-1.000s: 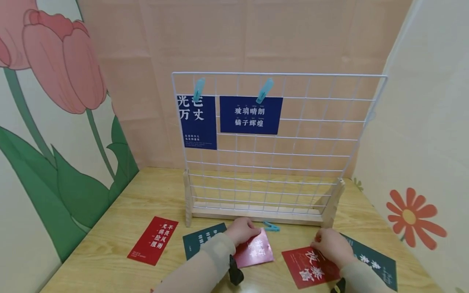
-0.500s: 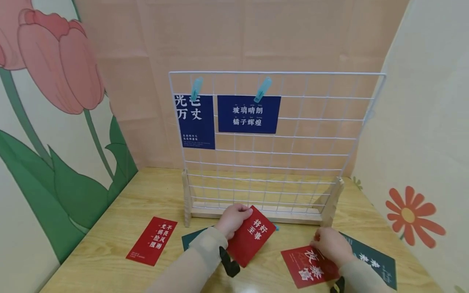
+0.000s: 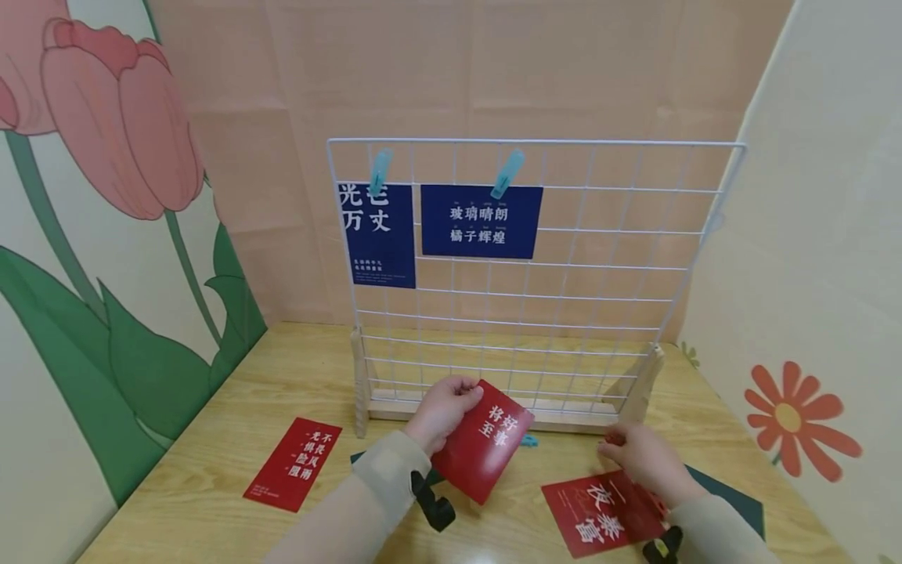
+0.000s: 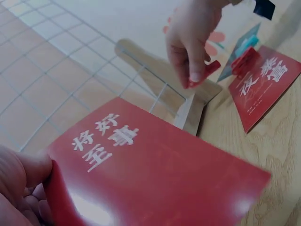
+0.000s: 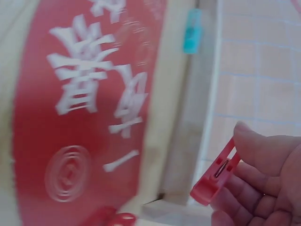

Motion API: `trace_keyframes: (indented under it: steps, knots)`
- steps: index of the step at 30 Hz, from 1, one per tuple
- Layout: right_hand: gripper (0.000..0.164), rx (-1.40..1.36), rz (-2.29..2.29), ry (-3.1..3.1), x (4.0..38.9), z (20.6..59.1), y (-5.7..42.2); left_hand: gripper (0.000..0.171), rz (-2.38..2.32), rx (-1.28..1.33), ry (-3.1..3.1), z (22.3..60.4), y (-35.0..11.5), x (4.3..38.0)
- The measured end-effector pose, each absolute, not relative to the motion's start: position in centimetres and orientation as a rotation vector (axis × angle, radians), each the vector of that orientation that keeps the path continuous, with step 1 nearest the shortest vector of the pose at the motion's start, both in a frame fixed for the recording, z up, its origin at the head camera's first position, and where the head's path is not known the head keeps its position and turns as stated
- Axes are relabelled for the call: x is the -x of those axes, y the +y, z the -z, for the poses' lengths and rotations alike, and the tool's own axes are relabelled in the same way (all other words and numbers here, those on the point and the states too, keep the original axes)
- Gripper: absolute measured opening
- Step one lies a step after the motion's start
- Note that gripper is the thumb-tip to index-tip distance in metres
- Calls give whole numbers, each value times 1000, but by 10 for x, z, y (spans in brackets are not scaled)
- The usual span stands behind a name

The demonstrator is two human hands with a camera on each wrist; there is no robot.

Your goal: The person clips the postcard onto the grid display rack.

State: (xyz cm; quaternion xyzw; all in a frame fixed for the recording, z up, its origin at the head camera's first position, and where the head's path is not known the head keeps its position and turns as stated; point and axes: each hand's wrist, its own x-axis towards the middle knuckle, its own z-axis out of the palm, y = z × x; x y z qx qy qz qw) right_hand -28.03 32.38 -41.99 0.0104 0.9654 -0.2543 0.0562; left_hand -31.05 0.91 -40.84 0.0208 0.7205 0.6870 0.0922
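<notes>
My left hand pinches a red card with white characters by its edge, raised in front of the grid rack. In the left wrist view the thumb lies over the edge of that card. My right hand is above the table near the rack's right foot. Between its thumb and fingers is a red plastic clothespin, plainest in the right wrist view. Beneath this hand lies a second red card, with more red clothespins beside it.
A white wire grid rack on a wooden base bears two navy cards under teal clothespins. Another teal clothespin lies by the base. A red card lies left, a dark green card right.
My left hand has lifted the red card off the table towards the rack, uncovering part of a dark green card. My right hand has risen slightly from the table with a red clothespin.
</notes>
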Motion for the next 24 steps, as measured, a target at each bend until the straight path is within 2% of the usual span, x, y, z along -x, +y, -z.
trace_keyframes:
  steps: [6, 15, 24]
  knots:
    - [50, 111, 894, 2981, 277, 400, 317, 30, -2103, -96, 2140, 406, 6, 313]
    - [54, 173, 982, 3055, 271, 370, 310, 18, -2173, -279, 2186, 401, -1, 313]
    - [60, 226, 1224, 2908, 267, 341, 309, 17, -1989, -396, 2343, 390, -5, 309]
